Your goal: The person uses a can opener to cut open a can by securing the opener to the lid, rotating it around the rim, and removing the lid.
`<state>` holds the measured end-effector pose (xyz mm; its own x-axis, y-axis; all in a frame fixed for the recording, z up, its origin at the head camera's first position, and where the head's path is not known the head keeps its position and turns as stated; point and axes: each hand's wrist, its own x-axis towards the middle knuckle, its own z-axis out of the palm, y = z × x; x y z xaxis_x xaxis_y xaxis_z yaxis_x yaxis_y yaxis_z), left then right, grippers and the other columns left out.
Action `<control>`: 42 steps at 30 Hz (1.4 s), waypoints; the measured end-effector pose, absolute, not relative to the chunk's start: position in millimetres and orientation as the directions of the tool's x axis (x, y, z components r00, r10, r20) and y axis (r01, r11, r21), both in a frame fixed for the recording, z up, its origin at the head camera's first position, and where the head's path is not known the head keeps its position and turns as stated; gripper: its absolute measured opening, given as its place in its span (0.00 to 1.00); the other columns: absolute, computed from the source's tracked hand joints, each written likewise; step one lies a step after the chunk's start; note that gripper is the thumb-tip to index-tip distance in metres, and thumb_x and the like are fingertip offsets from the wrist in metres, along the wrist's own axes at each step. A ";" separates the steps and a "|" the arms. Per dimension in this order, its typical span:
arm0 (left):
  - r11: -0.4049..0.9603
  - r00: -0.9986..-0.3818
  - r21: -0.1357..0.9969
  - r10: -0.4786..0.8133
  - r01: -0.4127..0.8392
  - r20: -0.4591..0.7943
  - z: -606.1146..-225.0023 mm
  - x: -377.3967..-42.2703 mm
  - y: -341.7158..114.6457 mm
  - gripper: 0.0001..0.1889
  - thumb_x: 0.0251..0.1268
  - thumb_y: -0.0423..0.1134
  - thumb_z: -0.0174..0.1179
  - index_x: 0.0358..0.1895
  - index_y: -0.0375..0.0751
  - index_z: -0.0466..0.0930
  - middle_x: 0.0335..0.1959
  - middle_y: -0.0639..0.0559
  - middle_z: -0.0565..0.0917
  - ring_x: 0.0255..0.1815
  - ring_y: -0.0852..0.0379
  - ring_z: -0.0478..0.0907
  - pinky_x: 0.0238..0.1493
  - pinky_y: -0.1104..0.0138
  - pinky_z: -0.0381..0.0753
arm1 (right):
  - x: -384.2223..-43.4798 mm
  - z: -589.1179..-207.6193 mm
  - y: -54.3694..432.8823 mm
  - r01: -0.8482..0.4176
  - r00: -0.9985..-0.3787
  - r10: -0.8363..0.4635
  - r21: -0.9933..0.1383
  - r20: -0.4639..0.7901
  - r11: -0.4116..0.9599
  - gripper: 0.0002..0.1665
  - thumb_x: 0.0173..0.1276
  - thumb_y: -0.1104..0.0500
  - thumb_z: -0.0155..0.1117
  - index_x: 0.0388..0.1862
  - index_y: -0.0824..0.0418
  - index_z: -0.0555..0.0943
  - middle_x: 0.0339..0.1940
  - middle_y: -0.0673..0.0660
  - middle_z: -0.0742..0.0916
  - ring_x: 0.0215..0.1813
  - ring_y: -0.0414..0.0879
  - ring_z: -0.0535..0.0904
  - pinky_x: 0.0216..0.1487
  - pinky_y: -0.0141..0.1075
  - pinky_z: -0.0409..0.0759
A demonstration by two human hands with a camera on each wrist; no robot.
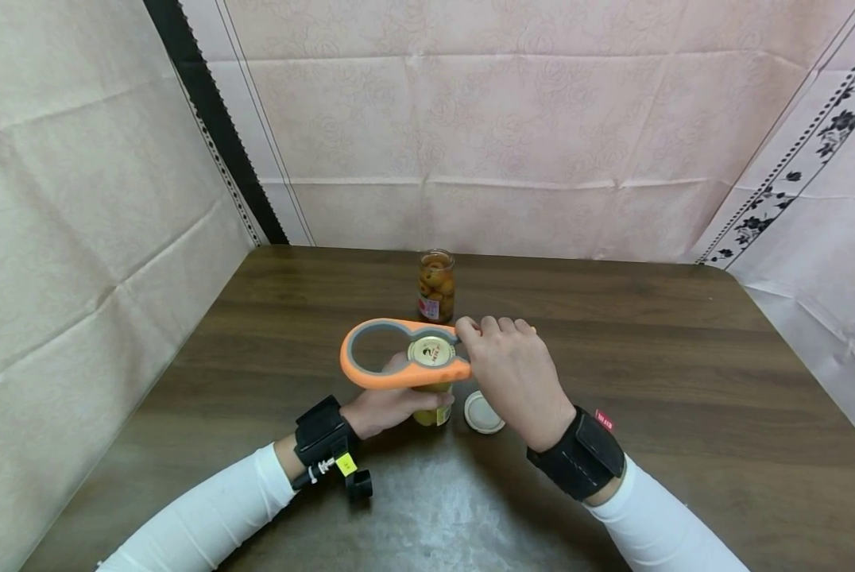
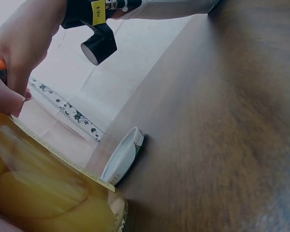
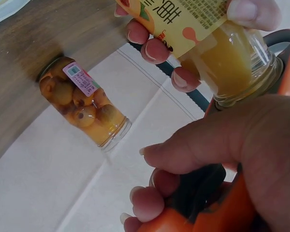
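Observation:
My left hand (image 1: 384, 409) grips a glass jar of yellow fruit (image 2: 43, 188), which stands upright in the head view. In the right wrist view its fingers wrap round the jar's yellow label (image 3: 193, 26). An orange jar opener (image 1: 381, 382) with a grey inner lining lies level around the jar's lid (image 1: 431, 351), the lid sitting at the handle end of the loop. My right hand (image 1: 513, 377) holds the opener's handle, fingers curled over it; the right wrist view shows the thumb and fingers around the orange and black grip.
An uncapped jar of brownish round fruit (image 1: 437, 286) stands behind the opener, near the table's back edge. A loose white lid (image 1: 483, 413) lies upside down just right of the gripped jar. Pale cloth (image 1: 513, 143) hangs behind the brown wooden table (image 1: 685, 381).

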<state>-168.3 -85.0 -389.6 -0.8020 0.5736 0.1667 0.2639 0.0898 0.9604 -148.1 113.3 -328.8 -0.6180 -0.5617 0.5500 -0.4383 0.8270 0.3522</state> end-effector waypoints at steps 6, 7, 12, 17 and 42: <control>0.090 -0.796 0.952 0.574 0.292 0.190 -378.4 -162.7 -83.5 0.34 0.59 0.24 0.67 0.71 0.38 0.70 0.67 0.41 0.77 0.58 0.59 0.74 0.69 0.56 0.71 | -149.5 -328.5 114.9 -0.439 -0.611 -0.569 0.363 0.550 0.822 0.10 0.65 0.67 0.69 0.43 0.60 0.78 0.21 0.54 0.81 0.24 0.46 0.78 0.26 0.35 0.75; 0.084 -0.790 0.948 0.578 0.307 0.204 -378.1 -162.9 -83.3 0.34 0.59 0.23 0.67 0.71 0.37 0.69 0.67 0.41 0.77 0.59 0.60 0.74 0.69 0.56 0.71 | -149.8 -328.4 115.3 -0.439 -0.611 -0.570 0.365 0.549 0.821 0.11 0.65 0.67 0.69 0.44 0.60 0.78 0.22 0.54 0.81 0.24 0.46 0.78 0.26 0.35 0.75; 0.041 -0.756 0.929 0.594 0.368 0.274 -387.1 -170.6 -83.5 0.36 0.57 0.22 0.67 0.71 0.37 0.68 0.67 0.42 0.76 0.61 0.60 0.74 0.68 0.61 0.73 | -150.6 -328.6 116.2 -0.447 -0.612 -0.573 0.359 0.545 0.819 0.14 0.63 0.68 0.70 0.45 0.60 0.77 0.23 0.55 0.81 0.25 0.47 0.78 0.28 0.35 0.74; 0.014 -0.745 0.933 0.606 0.361 0.279 -405.3 -181.4 -86.3 0.39 0.59 0.26 0.70 0.74 0.41 0.64 0.70 0.40 0.72 0.66 0.61 0.72 0.69 0.65 0.72 | -151.2 -328.7 115.8 -0.458 -0.617 -0.565 0.334 0.548 0.824 0.15 0.61 0.68 0.70 0.44 0.59 0.77 0.23 0.55 0.81 0.25 0.47 0.77 0.28 0.36 0.73; 0.070 -0.730 0.930 0.641 0.361 0.235 -405.2 -188.6 -90.1 0.47 0.56 0.25 0.70 0.79 0.44 0.56 0.77 0.43 0.65 0.73 0.56 0.65 0.76 0.52 0.63 | -155.5 -329.0 116.2 -0.503 -0.622 -0.573 0.289 0.534 0.815 0.21 0.58 0.66 0.77 0.48 0.59 0.77 0.26 0.55 0.83 0.28 0.48 0.79 0.29 0.37 0.73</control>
